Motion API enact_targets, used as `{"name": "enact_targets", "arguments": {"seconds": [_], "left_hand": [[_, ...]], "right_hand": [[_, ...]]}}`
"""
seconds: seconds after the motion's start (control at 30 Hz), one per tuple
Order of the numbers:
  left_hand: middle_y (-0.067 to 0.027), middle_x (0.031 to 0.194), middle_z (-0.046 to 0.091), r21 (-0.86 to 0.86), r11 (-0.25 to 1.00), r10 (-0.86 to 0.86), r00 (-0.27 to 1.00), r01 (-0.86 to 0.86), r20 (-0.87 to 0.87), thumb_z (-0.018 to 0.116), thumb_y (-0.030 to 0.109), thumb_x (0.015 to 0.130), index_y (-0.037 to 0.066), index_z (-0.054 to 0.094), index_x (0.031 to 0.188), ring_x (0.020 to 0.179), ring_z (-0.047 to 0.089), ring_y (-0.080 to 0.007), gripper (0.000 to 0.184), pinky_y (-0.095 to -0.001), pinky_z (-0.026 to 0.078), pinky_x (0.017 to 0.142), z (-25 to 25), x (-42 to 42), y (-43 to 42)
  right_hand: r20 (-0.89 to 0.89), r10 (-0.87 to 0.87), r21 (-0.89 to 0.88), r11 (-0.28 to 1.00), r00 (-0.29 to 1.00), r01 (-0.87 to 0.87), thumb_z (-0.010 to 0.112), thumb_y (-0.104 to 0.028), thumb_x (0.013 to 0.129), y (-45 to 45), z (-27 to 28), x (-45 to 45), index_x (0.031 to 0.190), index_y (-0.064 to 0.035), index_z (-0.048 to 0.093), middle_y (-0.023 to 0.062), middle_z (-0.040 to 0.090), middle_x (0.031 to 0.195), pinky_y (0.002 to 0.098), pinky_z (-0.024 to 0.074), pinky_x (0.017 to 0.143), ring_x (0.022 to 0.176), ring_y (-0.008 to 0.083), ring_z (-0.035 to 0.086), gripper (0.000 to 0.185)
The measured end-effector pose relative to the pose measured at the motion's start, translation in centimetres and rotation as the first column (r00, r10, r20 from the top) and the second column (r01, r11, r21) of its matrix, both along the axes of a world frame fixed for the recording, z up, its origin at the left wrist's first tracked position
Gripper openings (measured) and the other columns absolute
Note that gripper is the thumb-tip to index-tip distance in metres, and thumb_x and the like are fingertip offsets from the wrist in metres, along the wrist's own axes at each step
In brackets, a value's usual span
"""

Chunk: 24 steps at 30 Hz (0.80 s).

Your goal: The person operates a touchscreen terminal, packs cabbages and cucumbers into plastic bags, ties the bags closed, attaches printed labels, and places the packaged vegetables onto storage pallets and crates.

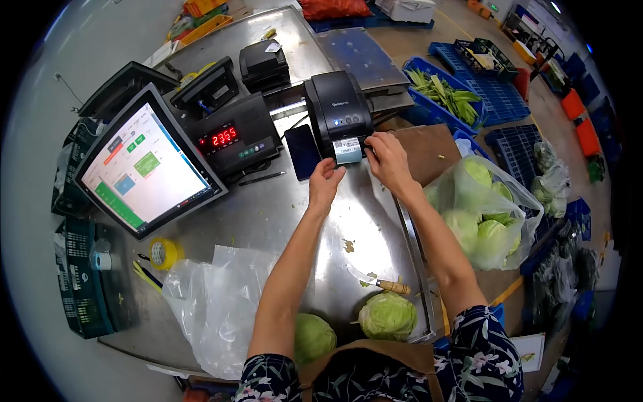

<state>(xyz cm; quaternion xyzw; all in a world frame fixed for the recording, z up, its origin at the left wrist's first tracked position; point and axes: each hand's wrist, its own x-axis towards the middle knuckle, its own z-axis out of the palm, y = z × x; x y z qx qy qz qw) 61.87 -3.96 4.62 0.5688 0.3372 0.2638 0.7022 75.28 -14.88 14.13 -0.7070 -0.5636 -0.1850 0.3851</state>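
White-and-blue paper label (347, 151) juts from the black plastic printer (338, 107), presumably reachable from both sides: left hand's (324, 187) grip narrowly parted; right hand's (391, 162) grip, cannot tell.

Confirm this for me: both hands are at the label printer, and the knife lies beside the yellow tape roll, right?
Not quite: in the head view, the knife lies next to a cabbage, not the yellow tape roll. The left hand and right hand are indeed at the label printer.
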Motion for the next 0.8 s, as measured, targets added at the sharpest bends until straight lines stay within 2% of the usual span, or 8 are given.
{"name": "enact_targets", "arguments": {"seconds": [0.1,0.2,0.33,0.47,0.5,0.63,0.7,0.8], "left_hand": [[-0.0143,0.117,0.059,0.015,0.999,-0.041,0.997,0.040,0.067,0.070,0.019,0.082,-0.002,0.052,0.123,0.109,0.054,-0.0211,0.050,-0.0323,0.044,0.091,-0.3,0.5,0.3],[-0.0104,0.108,0.063,-0.004,0.999,-0.047,0.989,0.048,0.137,0.067,0.012,0.084,-0.003,0.054,0.120,0.100,0.057,-0.0164,0.041,-0.0292,0.046,0.087,0.0,1.0,-0.1],[-0.0054,0.103,0.063,-0.042,0.997,-0.058,0.981,0.067,0.187,0.065,0.008,0.086,-0.002,0.056,0.117,0.091,0.058,-0.0104,0.033,-0.0223,0.046,0.082,-0.5,1.5,0.2],[-0.0044,0.099,0.064,-0.025,1.000,-0.009,0.980,0.015,0.201,0.060,0.003,0.087,-0.002,0.059,0.111,0.087,0.058,-0.0096,0.025,-0.0223,0.046,0.080,-0.1,2.1,0.2],[-0.0042,0.099,0.064,-0.023,1.000,0.011,0.978,-0.007,0.210,0.058,0.001,0.087,-0.002,0.060,0.110,0.087,0.058,-0.0095,0.023,-0.0226,0.046,0.080,0.1,2.3,0.1],[-0.0039,0.100,0.064,-0.001,1.000,0.031,0.967,-0.031,0.251,0.059,0.001,0.087,-0.003,0.059,0.116,0.088,0.058,-0.0097,0.029,-0.0222,0.046,0.080,-0.1,2.4,0.5],[-0.0031,0.104,0.064,0.057,0.998,0.004,0.983,-0.015,0.186,0.061,0.002,0.086,-0.002,0.060,0.118,0.090,0.058,-0.0094,0.033,-0.0219,0.045,0.081,0.3,2.0,0.8],[-0.0047,0.110,0.063,-0.001,0.998,-0.061,0.968,0.063,0.243,0.063,0.006,0.086,-0.003,0.056,0.123,0.096,0.058,-0.0109,0.039,-0.0233,0.044,0.085,-1.1,1.9,1.6]], "right_hand": [[-0.008,0.011,0.009,1.000,1.000,-0.011,0.063,-0.002,0.073,1.4,-0.5,0.7,0.089,-0.0031,0.060,0.0105,0.057,0.089,0.0389,0.0447,0.073,0.083,0.0302,0.055,0.017],[-0.016,0.053,-0.032,0.998,0.998,-0.053,0.066,-0.002,0.072,2.2,-0.5,1.2,0.090,-0.0036,0.061,0.0115,0.059,0.095,0.0394,0.0453,0.076,0.087,0.0306,0.056,0.019],[0.099,0.227,-0.210,0.957,0.969,-0.202,0.069,-0.006,0.067,3.2,-0.9,0.8,0.089,-0.0050,0.062,0.0088,0.058,0.093,0.0383,0.0421,0.076,0.086,0.0282,0.052,0.023],[0.258,0.274,-0.240,0.947,0.926,-0.213,0.066,-0.014,0.064,4.1,-1.2,0.1,0.071,-0.0061,0.062,0.0065,0.056,0.079,0.0357,0.0417,0.073,0.081,0.0243,0.052,0.011],[0.259,0.269,-0.235,0.949,0.927,-0.210,0.067,-0.012,0.064,4.3,-1.5,0.1,0.072,-0.0060,0.062,0.0063,0.056,0.080,0.0357,0.0415,0.072,0.080,0.0244,0.051,0.011],[0.294,0.246,-0.199,0.961,0.924,-0.192,0.065,-0.011,0.062,5.1,-2.0,0.3,0.068,-0.0070,0.060,0.0059,0.055,0.076,0.0355,0.0413,0.069,0.077,0.0242,0.051,0.009],[0.319,0.232,-0.214,0.962,0.919,-0.169,0.064,-0.013,0.062,5.3,-2.0,0.5,0.065,-0.0081,0.060,0.0059,0.055,0.073,0.0358,0.0417,0.068,0.076,0.0240,0.052,0.007],[0.355,0.230,-0.270,0.953,0.906,-0.136,0.064,-0.022,0.061,6.1,-2.6,0.7,0.060,-0.0107,0.062,0.0062,0.059,0.067,0.0361,0.0432,0.068,0.074,0.0236,0.056,0.012]]}}
